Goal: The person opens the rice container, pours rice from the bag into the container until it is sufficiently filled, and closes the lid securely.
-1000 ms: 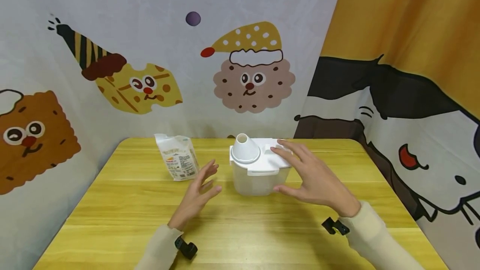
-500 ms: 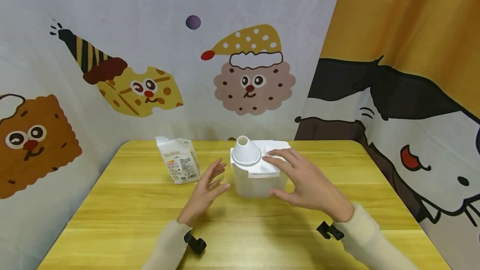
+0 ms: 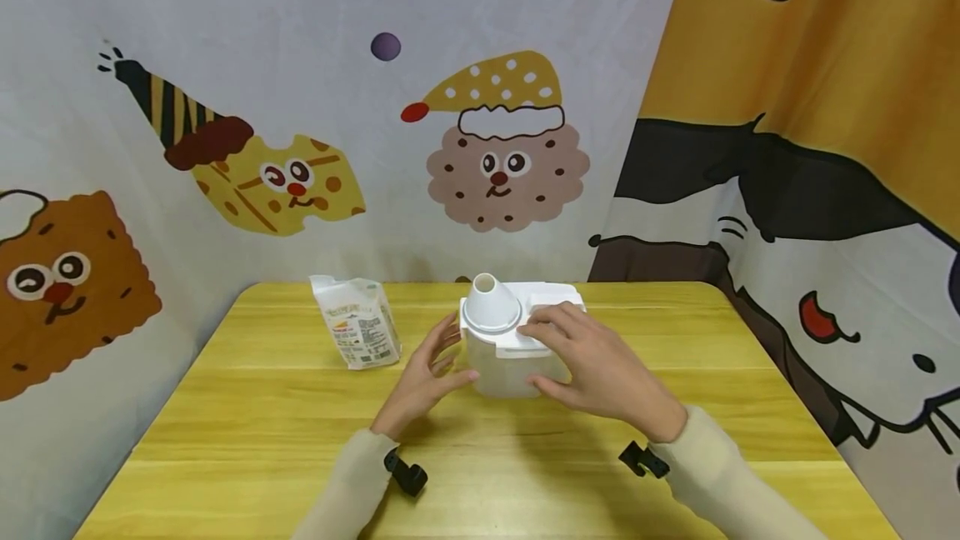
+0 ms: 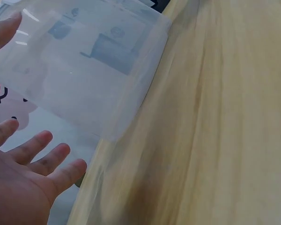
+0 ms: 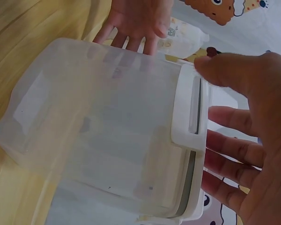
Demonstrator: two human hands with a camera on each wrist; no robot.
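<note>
A translucent plastic storage container stands on the table with its white lid on. A white cone-shaped piece sits on the lid's left part. My left hand is beside the container's left side, fingers apart; the left wrist view shows its palm facing the clear wall. Over the front right of the lid is my right hand. In the right wrist view its thumb is near the white front clip and its fingers spread along the lid's top. Whether they touch the lid is hard to tell.
A white printed packet stands on the wooden table, left of the container. Behind the table hangs a curtain with cartoon figures. Each wrist wears a small black device.
My left hand has moved right and closer to the container's left side. My right hand has moved left and slightly down over the lid's front. Container and packet stay put.
</note>
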